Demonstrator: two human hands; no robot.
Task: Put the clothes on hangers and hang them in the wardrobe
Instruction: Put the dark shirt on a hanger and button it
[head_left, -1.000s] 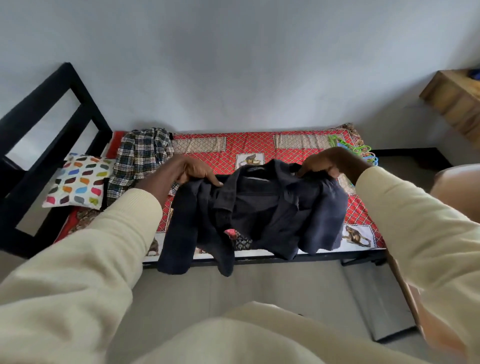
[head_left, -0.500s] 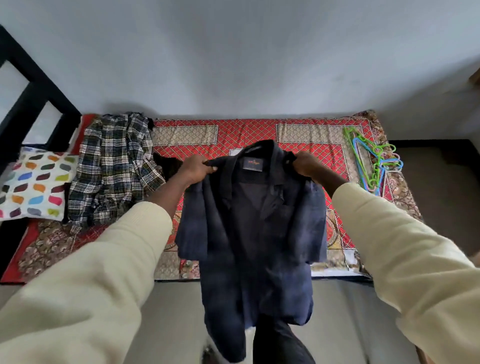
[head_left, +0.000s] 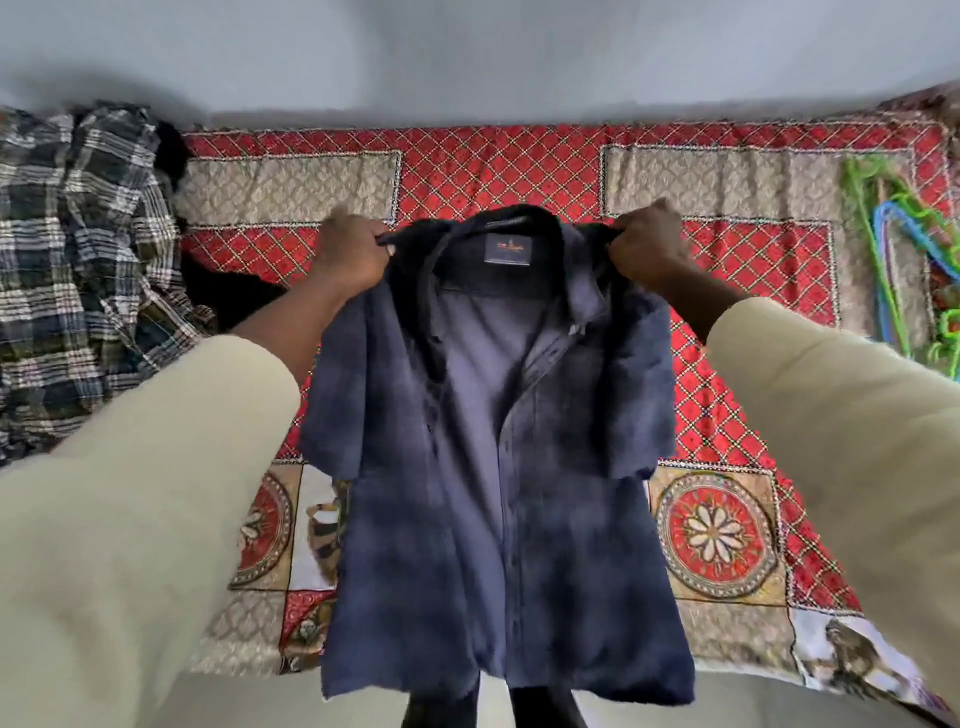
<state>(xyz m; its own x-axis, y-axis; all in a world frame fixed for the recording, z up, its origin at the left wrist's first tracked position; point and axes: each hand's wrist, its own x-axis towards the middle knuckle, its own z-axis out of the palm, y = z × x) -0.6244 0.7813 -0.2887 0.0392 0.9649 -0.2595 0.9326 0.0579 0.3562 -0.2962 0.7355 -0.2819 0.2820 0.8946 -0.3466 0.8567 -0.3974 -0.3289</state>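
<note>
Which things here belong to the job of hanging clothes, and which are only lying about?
Belong to the job:
- navy shirt, held up by the shoulders in the left hand and right hand
- plaid shirt, on the bed at left
- plastic hangers, on the bed at right

Only lying about:
- patterned bedspread
- dark cloth beside the plaid shirt; unclear what it is

Plaid garment (head_left: 78, 270) and coloured hangers (head_left: 904, 249) cropped by side edges, navy shirt (head_left: 498, 493) motion-blurred.
</note>
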